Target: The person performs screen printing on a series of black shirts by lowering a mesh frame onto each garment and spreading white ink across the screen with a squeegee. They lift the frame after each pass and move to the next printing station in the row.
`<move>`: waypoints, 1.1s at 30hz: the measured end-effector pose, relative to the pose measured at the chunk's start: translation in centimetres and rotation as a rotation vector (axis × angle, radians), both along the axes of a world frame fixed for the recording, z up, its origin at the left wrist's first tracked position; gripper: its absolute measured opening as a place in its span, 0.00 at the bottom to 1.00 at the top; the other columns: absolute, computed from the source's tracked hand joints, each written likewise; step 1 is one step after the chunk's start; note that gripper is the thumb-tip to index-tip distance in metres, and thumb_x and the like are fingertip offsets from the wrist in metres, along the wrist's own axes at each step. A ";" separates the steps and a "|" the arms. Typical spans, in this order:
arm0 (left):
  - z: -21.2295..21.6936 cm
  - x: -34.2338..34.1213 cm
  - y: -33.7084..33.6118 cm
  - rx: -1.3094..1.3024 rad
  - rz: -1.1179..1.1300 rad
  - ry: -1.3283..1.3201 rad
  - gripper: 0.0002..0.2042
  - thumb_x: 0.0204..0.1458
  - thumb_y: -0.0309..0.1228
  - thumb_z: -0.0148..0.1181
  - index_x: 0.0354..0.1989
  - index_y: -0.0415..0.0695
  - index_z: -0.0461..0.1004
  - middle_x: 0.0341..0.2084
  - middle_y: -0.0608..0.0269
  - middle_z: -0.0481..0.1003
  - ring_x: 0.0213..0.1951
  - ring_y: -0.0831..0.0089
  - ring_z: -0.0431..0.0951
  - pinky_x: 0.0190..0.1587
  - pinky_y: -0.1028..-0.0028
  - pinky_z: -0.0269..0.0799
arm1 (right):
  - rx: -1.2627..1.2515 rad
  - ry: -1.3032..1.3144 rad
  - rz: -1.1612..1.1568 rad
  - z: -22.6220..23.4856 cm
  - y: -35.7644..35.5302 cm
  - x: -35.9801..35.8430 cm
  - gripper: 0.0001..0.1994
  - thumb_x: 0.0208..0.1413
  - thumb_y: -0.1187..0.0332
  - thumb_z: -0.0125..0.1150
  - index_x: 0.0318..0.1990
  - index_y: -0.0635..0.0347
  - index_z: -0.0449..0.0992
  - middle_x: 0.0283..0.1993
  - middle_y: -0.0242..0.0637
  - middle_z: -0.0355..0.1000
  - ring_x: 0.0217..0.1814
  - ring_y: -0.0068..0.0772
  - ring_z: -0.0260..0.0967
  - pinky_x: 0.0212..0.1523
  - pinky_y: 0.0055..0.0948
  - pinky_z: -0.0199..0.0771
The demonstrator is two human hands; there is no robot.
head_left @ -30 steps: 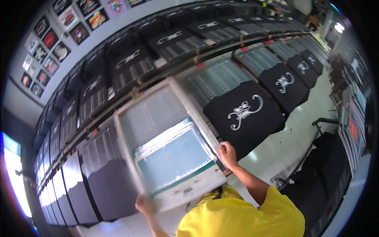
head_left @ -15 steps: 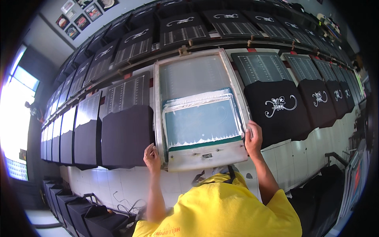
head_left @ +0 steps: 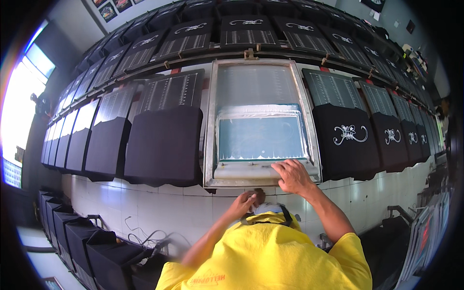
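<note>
A metal-framed printing screen [head_left: 261,84] with a blue-green mesh window lies flat on the long table, over a black shirt pallet. My right hand [head_left: 292,175] rests flat on the frame's near rail, fingers spread toward the left. My left hand [head_left: 249,198] is curled just below the frame's front edge, against the white tiled table front [head_left: 159,208]; what it touches is hidden. To the frame's left lies a plain black shirt [head_left: 162,145]. To its right lies a black shirt with a white scorpion print [head_left: 345,140].
More black shirts line the table both ways, those farther right also printed [head_left: 394,137]. A second row of dark printed panels [head_left: 246,29] runs behind. Dark stacked boxes [head_left: 87,241] sit on the floor at lower left, a bright window [head_left: 19,96] at far left, racks [head_left: 427,227] at right.
The screen, held up and tilted in both hands, has come down flat onto a pallet. My left hand has let go of its lower corner and dropped below the front edge.
</note>
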State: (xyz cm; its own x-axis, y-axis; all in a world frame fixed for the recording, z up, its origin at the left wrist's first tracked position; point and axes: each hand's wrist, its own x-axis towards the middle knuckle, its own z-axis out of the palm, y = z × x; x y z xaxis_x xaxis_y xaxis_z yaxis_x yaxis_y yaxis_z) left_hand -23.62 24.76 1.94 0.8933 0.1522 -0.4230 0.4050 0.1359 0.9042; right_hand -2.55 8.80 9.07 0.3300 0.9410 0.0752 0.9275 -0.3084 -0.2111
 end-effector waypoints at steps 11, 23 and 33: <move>0.2 2.8 -1.2 -0.317 0.153 0.207 0.26 0.70 0.51 0.41 0.47 0.36 0.73 0.30 0.59 0.77 0.21 0.77 0.70 0.20 0.78 0.60 | 0.250 -0.111 -0.086 0.0 1.9 0.9 0.18 0.38 0.72 0.70 0.40 0.56 0.73 0.43 0.34 0.75 0.46 0.39 0.74 0.48 0.40 0.73; -6.3 2.9 -3.2 0.085 0.039 -0.046 0.29 0.71 0.49 0.38 0.22 0.39 0.66 0.15 0.62 0.65 0.20 0.69 0.64 0.27 0.66 0.63 | 0.291 -0.245 -0.078 -1.6 9.9 14.6 0.20 0.38 0.70 0.75 0.41 0.55 0.74 0.42 0.35 0.76 0.46 0.41 0.75 0.47 0.40 0.74; -4.0 2.8 -2.6 -0.022 0.052 0.038 0.28 0.71 0.48 0.40 0.22 0.40 0.66 0.16 0.67 0.62 0.22 0.74 0.60 0.27 0.68 0.60 | 0.254 -0.253 -0.081 -2.4 13.0 18.6 0.18 0.39 0.73 0.74 0.39 0.55 0.73 0.41 0.32 0.76 0.46 0.40 0.74 0.48 0.40 0.74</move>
State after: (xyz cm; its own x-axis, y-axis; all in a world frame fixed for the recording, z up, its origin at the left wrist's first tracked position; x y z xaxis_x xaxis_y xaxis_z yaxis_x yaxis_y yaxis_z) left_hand -20.79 22.13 -2.02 0.8676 0.1884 -0.4601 0.4309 0.1769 0.8849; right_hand 16.07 21.81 6.71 0.3440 0.8531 0.3923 0.9348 -0.3506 -0.0572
